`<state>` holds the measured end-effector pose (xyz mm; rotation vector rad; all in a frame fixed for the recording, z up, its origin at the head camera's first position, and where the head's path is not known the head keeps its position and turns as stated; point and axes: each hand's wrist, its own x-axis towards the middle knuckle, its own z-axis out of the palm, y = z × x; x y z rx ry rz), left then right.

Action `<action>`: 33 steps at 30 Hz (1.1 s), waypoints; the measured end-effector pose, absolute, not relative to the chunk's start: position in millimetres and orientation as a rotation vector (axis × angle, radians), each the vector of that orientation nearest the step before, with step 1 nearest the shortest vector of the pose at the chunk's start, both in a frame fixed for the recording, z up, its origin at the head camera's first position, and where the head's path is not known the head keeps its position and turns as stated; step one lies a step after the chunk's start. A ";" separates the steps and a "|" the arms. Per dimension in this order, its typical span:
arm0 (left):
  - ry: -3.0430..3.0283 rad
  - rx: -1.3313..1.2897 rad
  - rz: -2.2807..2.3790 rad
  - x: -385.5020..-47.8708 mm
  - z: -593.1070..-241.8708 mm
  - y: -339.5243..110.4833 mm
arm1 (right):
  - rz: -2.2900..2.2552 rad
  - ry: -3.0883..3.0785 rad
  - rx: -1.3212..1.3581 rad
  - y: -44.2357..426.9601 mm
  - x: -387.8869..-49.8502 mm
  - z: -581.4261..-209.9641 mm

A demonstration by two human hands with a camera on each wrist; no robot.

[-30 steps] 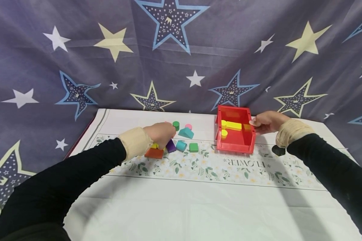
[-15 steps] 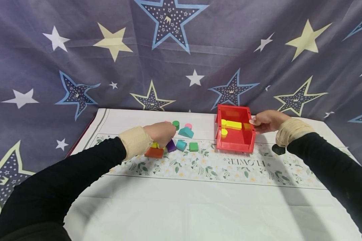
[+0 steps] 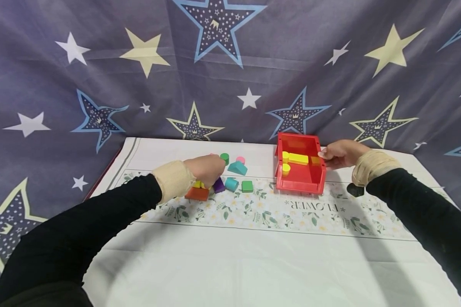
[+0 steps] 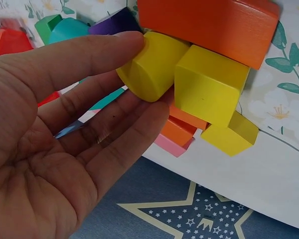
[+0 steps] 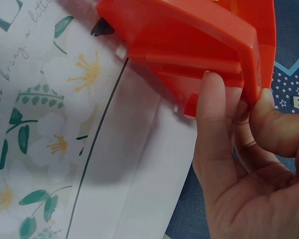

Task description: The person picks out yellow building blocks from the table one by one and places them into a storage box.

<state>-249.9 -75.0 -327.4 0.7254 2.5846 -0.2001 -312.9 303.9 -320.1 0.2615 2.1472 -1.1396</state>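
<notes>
Between thumb and fingers, my left hand [image 3: 205, 169] pinches a yellow cylinder block [image 4: 154, 64], clearly seen in the left wrist view. Right beside that cylinder sits a yellow cube-like block [image 4: 209, 84], and an orange block [image 4: 209, 25] lies along both. A purple block [image 3: 218, 185] is close to the fingertips. My right hand [image 3: 339, 154] grips the side wall of a red bin [image 3: 300, 187], thumb at the rim and fingers along the outside. Inside the bin are a long yellow block [image 3: 298, 159] and yellow round blocks [image 3: 286, 169].
Right of the left hand lie a teal triangular block [image 3: 237, 168], a teal cylinder [image 3: 231, 184], a green block [image 3: 247, 186], a green cylinder [image 3: 224, 158] and a pink block [image 3: 240, 160]. A star-patterned curtain [image 3: 199, 85] hangs behind the white tablecloth [image 3: 238, 260].
Almost nothing differs. Both hands stay at the same places, and the bin and loose blocks keep their positions; the head view shifts very slightly.
</notes>
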 end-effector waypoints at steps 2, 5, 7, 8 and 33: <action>2.592 0.719 -0.185 -250.4 -328.2 -74.8 | -1.138 2.149 0.263 304.2 -312.6 -320.2; 2.605 0.717 -0.174 -250.1 -328.1 -74.9 | -1.139 2.148 0.264 303.9 -311.6 -319.7; 2.616 0.722 -0.172 -249.0 -326.5 -74.9 | -1.141 2.146 0.261 303.7 -311.1 -319.5; 2.620 0.722 -0.171 -248.6 -325.5 -75.0 | -1.142 2.146 0.260 303.6 -310.9 -319.4; 2.600 0.846 -0.285 -245.1 -286.1 -63.1 | -1.168 2.134 0.257 304.1 -310.9 -319.7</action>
